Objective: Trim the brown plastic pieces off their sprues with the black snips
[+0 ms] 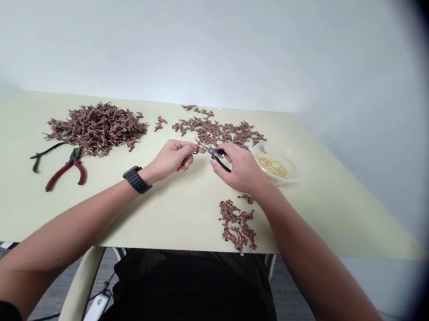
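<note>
My right hand (241, 167) is closed around the black handles of a pair of pliers (215, 154), whose slim metal jaws point left. The jaw tips meet a small brown figurine (196, 148) pinched by my left hand (178, 157), thumb and forefinger pressed together. That piece is mostly hidden by the fingers, and whether the jaws grip it I cannot tell. Just beyond both hands lies a spread of similar brown animal figurines (217, 130). To the right of my right hand sits a clear shallow dish (291, 175) holding small gold-coloured bits (273, 166).
A large heap of brown figurines (101, 125) rises at the left on the pale yellow table (163, 211). Red-handled pliers (68, 168) and a black-handled tool (44, 155) lie before it. A smaller group of figurines (238, 224) lies near the front edge. A wall stands behind.
</note>
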The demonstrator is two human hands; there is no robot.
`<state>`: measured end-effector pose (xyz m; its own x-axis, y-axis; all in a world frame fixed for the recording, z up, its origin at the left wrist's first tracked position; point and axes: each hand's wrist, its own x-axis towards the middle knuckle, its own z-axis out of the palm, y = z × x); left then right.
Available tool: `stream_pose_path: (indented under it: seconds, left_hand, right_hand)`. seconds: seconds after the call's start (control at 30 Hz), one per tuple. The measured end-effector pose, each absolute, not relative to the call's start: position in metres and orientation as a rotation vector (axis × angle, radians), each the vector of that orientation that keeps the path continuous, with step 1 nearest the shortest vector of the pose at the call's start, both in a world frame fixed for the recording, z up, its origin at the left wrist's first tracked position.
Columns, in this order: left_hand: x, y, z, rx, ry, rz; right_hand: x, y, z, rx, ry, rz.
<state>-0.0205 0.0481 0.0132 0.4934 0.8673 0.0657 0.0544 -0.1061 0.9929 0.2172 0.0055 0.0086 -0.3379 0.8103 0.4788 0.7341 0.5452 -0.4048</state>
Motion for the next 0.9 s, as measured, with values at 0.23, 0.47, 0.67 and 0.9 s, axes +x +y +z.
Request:
stream_pose_path:
  seconds: [0.23,0.47,0.67,0.9]
  left_hand:
    - [-0.021,0.046,0.016,1.576,0.835,0.819]
    - [-0.022,0.049,0.013,1.425,0.76,0.835]
    - [-0.021,0.05,0.013,1.101,0.545,0.811]
    - [-0.021,0.05,-0.004,1.791,0.722,1.031]
  right_hand:
    - [0.218,0.003,0.009,-1.292,-2.181,0.149]
    - [0.213,-0.001,0.011,-1.324,-2.171,0.126]
    - [0.2,-0.006,0.012,-1.439,-1.981,0.265]
    - [0.187,-0.007,0.016,-1.298,-1.545,1.169]
